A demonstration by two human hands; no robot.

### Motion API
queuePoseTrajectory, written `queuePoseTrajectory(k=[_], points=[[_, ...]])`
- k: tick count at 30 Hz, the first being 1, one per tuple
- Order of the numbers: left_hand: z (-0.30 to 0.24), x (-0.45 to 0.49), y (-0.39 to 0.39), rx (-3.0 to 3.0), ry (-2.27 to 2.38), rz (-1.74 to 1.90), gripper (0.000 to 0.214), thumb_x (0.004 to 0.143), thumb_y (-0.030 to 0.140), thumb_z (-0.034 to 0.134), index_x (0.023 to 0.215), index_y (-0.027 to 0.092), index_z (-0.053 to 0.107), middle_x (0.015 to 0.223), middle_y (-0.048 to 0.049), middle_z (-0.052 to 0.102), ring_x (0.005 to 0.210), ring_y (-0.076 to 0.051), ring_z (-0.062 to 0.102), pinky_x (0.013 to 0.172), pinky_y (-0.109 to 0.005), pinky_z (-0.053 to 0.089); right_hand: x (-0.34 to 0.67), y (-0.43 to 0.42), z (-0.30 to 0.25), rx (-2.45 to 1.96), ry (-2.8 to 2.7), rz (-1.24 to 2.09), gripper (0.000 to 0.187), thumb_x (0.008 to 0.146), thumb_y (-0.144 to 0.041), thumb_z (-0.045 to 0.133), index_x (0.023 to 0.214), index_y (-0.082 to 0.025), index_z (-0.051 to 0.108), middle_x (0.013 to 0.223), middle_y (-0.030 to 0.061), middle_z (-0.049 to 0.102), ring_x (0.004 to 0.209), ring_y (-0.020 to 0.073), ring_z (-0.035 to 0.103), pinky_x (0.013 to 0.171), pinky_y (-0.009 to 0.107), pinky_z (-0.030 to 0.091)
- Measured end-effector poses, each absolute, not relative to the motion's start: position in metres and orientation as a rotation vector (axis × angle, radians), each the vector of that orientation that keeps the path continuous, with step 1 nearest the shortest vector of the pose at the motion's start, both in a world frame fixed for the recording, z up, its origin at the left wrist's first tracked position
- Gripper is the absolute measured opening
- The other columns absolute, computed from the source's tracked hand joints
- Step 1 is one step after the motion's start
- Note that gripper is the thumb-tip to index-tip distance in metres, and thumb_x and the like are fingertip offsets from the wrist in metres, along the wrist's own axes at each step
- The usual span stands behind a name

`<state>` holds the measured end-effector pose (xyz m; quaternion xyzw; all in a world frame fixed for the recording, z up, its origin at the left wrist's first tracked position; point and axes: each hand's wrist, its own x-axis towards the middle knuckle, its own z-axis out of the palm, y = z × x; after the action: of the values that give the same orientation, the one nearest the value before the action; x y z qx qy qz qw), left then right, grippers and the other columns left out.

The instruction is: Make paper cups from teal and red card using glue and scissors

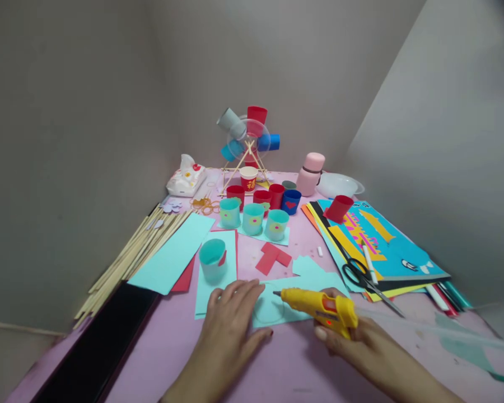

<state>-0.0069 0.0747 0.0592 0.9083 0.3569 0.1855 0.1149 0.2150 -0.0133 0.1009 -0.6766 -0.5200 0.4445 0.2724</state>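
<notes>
My right hand (353, 336) is wrapped round a yellow glue gun (319, 307), whose dark nozzle points left over a light blue paper sheet (294, 310). A clear glue stick (437, 330) trails from the gun's back end. Fingers stretched out, my left hand (233, 319) lies at the left edge of that sheet. Part of a drawn circle shows on the paper between the hands. Just beyond my left hand stands a light blue paper cup (213, 260) with a red piece on its side. Red paper scraps (272, 257) lie behind the sheet.
Behind are decorated paper cups (252, 218), a stick-framed wheel with cups (249, 137), a pink bottle (311, 174) and a tissue pack (187, 178). Scissors (367, 280) and coloured sheets (386, 240) lie right. Wooden sticks (126, 257) and a long black object (101, 347) lie left.
</notes>
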Motion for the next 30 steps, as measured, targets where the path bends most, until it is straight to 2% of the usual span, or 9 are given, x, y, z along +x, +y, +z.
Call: queuePoseTrajectory(k=[3,7,11,17,22,30], points=[[0.054,-0.007,0.076,2.554,1.115,0.403,0.061,0.081,0.028,0.063,0.135,0.022,0.036,0.134,-0.0105,0.057,0.125,-0.033,0.044,0.097,-0.058,0.033,0.208,-0.003,0.103,-1.838,-1.543,1.152,0.029,0.086,-0.046,0.048,0.103,-0.024,0.055,0.098,0.0025,0.060,0.083,0.0204,0.060,0.075,0.028,0.048],[0.054,-0.007,0.078,2.445,1.113,0.367,0.060,0.079,0.030,0.065,0.133,0.021,0.040,0.133,-0.0111,0.057,0.124,-0.032,0.043,0.097,-0.054,0.033,0.203,0.008,0.104,-1.856,-1.621,1.062,0.027,0.086,-0.045,0.046,0.100,-0.023,0.052,0.098,0.0028,0.057,0.085,0.0212,0.059,0.077,0.029,0.047],[0.055,-0.005,0.079,2.407,1.099,0.374,0.055,0.084,0.025,0.059,0.134,0.023,0.037,0.134,-0.0087,0.056,0.123,-0.030,0.044,0.096,-0.050,0.033,0.204,0.012,0.097,-1.883,-1.663,1.086,0.026,0.087,-0.044,0.044,0.103,-0.024,0.048,0.099,0.0028,0.056,0.089,0.0227,0.059,0.078,0.032,0.047],[0.051,-0.004,0.078,2.360,1.125,0.378,0.056,0.084,0.022,0.059,0.135,0.023,0.037,0.135,-0.0086,0.055,0.123,-0.028,0.043,0.097,-0.047,0.032,0.208,0.014,0.087,-1.877,-1.689,1.083,0.025,0.089,-0.046,0.045,0.102,-0.025,0.047,0.103,0.0030,0.059,0.093,0.0246,0.059,0.085,0.036,0.045],[0.050,-0.005,0.078,2.343,1.109,0.415,0.056,0.084,0.024,0.059,0.135,0.023,0.037,0.134,-0.0085,0.055,0.122,-0.029,0.043,0.096,-0.047,0.032,0.207,0.016,0.088,-1.860,-1.708,1.033,0.024,0.089,-0.042,0.048,0.105,-0.025,0.051,0.112,0.0041,0.059,0.099,0.0253,0.059,0.083,0.034,0.047],[0.052,-0.004,0.078,2.336,1.104,0.416,0.056,0.084,0.023,0.059,0.135,0.023,0.036,0.134,-0.0085,0.055,0.122,-0.028,0.043,0.096,-0.046,0.031,0.205,0.015,0.091,-1.860,-1.732,1.057,0.022,0.090,-0.042,0.046,0.105,-0.026,0.050,0.105,0.0017,0.058,0.093,0.0232,0.060,0.081,0.031,0.046]])
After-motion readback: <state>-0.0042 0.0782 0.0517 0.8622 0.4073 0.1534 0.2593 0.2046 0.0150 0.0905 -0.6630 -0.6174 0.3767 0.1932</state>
